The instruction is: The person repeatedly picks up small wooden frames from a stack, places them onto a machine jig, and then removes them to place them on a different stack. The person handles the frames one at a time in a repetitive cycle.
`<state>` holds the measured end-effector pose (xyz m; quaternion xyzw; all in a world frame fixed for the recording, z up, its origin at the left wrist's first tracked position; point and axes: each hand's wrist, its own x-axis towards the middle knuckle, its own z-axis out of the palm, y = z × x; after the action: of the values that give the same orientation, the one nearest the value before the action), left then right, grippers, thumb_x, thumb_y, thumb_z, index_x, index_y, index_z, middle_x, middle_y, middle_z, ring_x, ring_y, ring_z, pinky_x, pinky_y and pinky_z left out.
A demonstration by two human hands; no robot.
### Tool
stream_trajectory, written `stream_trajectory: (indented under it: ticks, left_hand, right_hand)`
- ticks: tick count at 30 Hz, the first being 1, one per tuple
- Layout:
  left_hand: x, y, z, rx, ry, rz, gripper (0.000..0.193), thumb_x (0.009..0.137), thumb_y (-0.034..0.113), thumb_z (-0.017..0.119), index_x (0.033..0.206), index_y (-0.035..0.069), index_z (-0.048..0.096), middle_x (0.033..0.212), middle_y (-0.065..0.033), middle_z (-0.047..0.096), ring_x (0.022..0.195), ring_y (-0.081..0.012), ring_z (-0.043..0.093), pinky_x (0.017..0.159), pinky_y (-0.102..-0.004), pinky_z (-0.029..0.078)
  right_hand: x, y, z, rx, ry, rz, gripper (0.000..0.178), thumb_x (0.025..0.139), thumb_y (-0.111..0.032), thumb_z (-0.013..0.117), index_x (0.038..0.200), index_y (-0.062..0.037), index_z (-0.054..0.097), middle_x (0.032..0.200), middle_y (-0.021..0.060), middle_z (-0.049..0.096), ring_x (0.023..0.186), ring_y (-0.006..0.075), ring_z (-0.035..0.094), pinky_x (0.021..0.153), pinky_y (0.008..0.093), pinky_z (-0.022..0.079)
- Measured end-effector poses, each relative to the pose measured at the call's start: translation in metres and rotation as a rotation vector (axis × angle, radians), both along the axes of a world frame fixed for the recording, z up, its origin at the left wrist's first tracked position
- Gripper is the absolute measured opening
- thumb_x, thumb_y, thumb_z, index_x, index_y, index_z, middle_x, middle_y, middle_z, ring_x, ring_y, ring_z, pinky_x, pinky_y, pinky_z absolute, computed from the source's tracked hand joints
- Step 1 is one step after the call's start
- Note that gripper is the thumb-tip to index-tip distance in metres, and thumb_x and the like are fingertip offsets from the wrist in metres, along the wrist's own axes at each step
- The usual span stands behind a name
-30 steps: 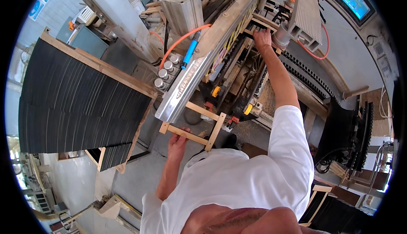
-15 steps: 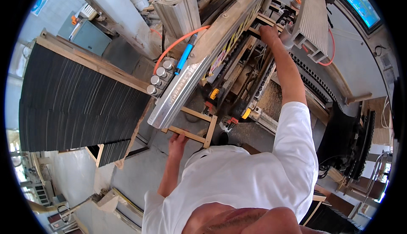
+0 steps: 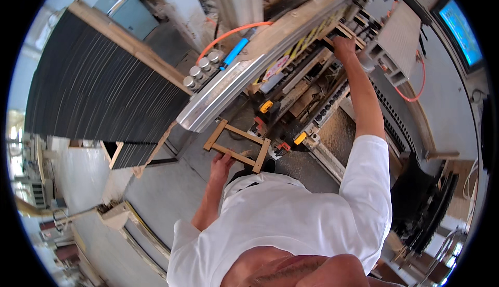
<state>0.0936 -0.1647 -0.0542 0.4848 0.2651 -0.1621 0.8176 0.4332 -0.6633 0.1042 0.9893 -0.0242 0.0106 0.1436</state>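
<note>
A small rectangular frame [image 3: 235,154] of light wood hangs low in front of my body. My left hand [image 3: 222,163] grips its near rail, fingers closed round the wood. Far ahead to the right, my right hand [image 3: 344,47] reaches into a long machine [image 3: 291,87] with dark rails. Its fingers are closed at a light wooden piece [image 3: 347,31] on those rails; the fingertips are partly hidden, and I cannot tell the whole shape of that piece.
Above the left hand runs a thick metal beam [image 3: 218,97] with a blue tube [image 3: 235,53] and an orange hose. A tall stack of black strips [image 3: 104,89] stands left. Sawdust [image 3: 340,136] lies by the machine. A lit screen [image 3: 460,30] is at the far right.
The view has shifted, and the machine appears farther right. The wooden frame in my left hand has come out from under the beam's end and shows whole. My right hand stays at the machine.
</note>
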Motion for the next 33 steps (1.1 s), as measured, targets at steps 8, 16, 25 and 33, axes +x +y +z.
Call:
stream_trajectory:
  ticks: [8, 16, 25, 33]
  left_hand:
    - [-0.014, -0.006, 0.012, 0.134, 0.079, 0.073, 0.036, 0.090, 0.019, 0.062, 0.116, -0.004, 0.056, 0.113, -0.0115, 0.062, 0.105, -0.0200, 0.059, 0.094, -0.0306, 0.046]
    - [-0.018, 0.008, 0.009, 0.225, 0.007, 0.104, 0.038, 0.090, 0.018, 0.061, 0.121, -0.002, 0.056, 0.115, -0.0105, 0.063, 0.109, -0.0213, 0.058, 0.097, -0.0348, 0.045]
    - [-0.048, 0.095, 0.035, 0.458, -0.172, 0.299, 0.030, 0.092, 0.015, 0.056, 0.119, 0.001, 0.060, 0.105, -0.0039, 0.067, 0.093, -0.0137, 0.059, 0.081, -0.0317, 0.048]
    - [-0.094, 0.275, 0.104, 0.566, -0.287, 0.740, 0.029, 0.099, 0.023, 0.047, 0.113, 0.002, 0.061, 0.094, -0.0039, 0.065, 0.082, -0.0127, 0.058, 0.077, -0.0288, 0.048]
  right_hand:
    - [0.005, -0.011, -0.013, -0.047, -0.007, -0.049, 0.016, 0.078, -0.010, 0.065, 0.094, -0.0121, 0.067, 0.102, 0.0109, 0.068, 0.096, 0.0339, 0.065, 0.102, 0.0574, 0.036]
    - [-0.006, -0.012, -0.009, -0.085, -0.026, -0.012, 0.022, 0.084, -0.012, 0.057, 0.105, -0.0133, 0.064, 0.105, 0.0114, 0.068, 0.099, 0.0307, 0.066, 0.094, 0.0565, 0.042]
    - [-0.013, 0.004, 0.003, -0.088, 0.024, -0.079, 0.022, 0.087, -0.014, 0.058, 0.108, -0.0122, 0.063, 0.107, 0.0107, 0.068, 0.103, 0.0306, 0.064, 0.091, 0.0531, 0.043]
    - [-0.047, 0.054, 0.049, 0.091, -0.050, -0.143, 0.023, 0.087, -0.019, 0.059, 0.107, -0.0101, 0.066, 0.107, 0.0128, 0.069, 0.100, 0.0317, 0.065, 0.081, 0.0486, 0.049]
